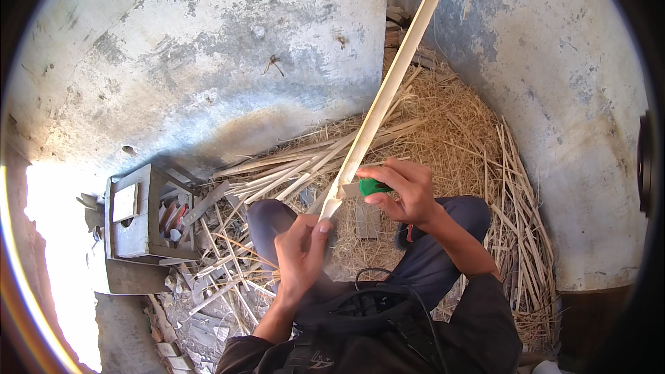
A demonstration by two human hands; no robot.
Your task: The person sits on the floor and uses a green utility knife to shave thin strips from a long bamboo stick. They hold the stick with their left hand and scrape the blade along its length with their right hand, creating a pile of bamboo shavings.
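A long pale wooden strip [388, 86] slants from the top of the view down to my lap. My left hand [299, 253] grips its lower end, thumb pressed against the wood. My right hand [405, 190] holds a small knife with a green handle [373, 187], its blade laid against the strip just above my left hand. My knees in dark trousers sit below both hands.
Several split pale strips [291, 170] and straw shavings [450, 138] cover the ground ahead and to the right. A grey wooden box [135, 221] with scraps in it stands at the left. Stained concrete walls [208, 48] close in behind and on the right.
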